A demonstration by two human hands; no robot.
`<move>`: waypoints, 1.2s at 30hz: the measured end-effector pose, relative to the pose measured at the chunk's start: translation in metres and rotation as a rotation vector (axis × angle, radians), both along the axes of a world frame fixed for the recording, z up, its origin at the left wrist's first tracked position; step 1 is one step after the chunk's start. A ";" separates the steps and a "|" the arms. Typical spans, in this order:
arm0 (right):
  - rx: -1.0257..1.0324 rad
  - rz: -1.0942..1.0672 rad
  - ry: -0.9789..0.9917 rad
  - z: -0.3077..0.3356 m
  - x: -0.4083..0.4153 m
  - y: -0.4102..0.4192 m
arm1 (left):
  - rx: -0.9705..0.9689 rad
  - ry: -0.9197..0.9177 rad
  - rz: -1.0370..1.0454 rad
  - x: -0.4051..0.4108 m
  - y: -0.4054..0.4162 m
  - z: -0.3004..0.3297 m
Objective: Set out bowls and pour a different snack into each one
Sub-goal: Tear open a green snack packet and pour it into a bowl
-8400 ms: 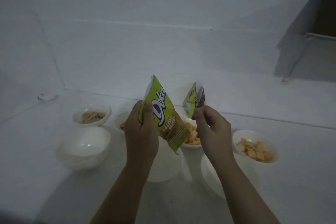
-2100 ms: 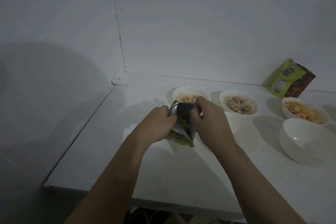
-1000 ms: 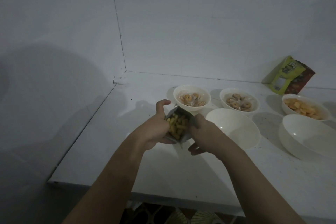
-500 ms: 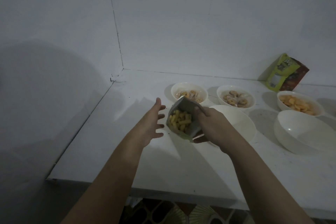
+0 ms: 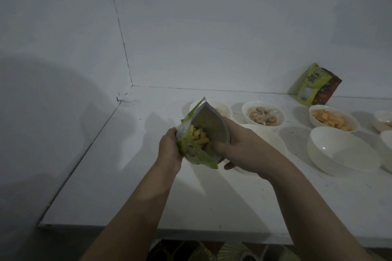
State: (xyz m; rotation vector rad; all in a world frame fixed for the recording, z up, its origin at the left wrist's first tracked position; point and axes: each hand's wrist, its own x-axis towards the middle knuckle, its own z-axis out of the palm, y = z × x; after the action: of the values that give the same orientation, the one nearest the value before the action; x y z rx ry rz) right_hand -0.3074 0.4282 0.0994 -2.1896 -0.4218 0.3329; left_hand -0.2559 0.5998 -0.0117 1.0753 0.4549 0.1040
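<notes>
Both hands' grip on crinkly foil-lined packet (image 5: 199, 146)

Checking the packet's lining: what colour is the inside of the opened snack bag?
Silvery grey foil inside the snack bag, seen in the head view.

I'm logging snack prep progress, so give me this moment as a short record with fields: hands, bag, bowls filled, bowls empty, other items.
left hand: grips the left side of the open bag
right hand: grips the bag's right side
bag: green, open at the top, yellow stick snacks inside, held above the counter
bowls filled: ring snack bowl; orange cracker bowl; one bowl behind the bag, contents mostly hidden
bowls empty: large bowl; a bowl behind the right hand
other items: second bag against the wall
</notes>
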 end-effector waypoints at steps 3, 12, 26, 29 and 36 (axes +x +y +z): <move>0.013 -0.022 0.029 0.000 0.003 -0.009 | -0.044 -0.008 -0.005 0.007 -0.004 0.003; -0.183 -0.172 -0.337 0.003 0.032 -0.029 | -0.062 -0.050 -0.033 0.024 -0.025 0.013; 0.182 -0.168 -0.280 0.023 0.071 -0.082 | 0.179 -0.020 0.174 0.072 -0.059 0.036; 0.188 -0.218 -0.295 0.019 0.083 -0.087 | 0.249 -0.039 0.284 0.077 -0.067 0.038; 0.172 -0.315 -0.343 0.001 0.113 -0.100 | 0.503 -0.108 0.509 0.071 -0.080 0.040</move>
State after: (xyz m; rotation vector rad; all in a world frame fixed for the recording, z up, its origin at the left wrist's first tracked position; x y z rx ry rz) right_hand -0.1946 0.3278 0.1001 -2.1024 -0.2713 -0.2452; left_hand -0.1846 0.5202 0.0283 1.4142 0.6152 0.7553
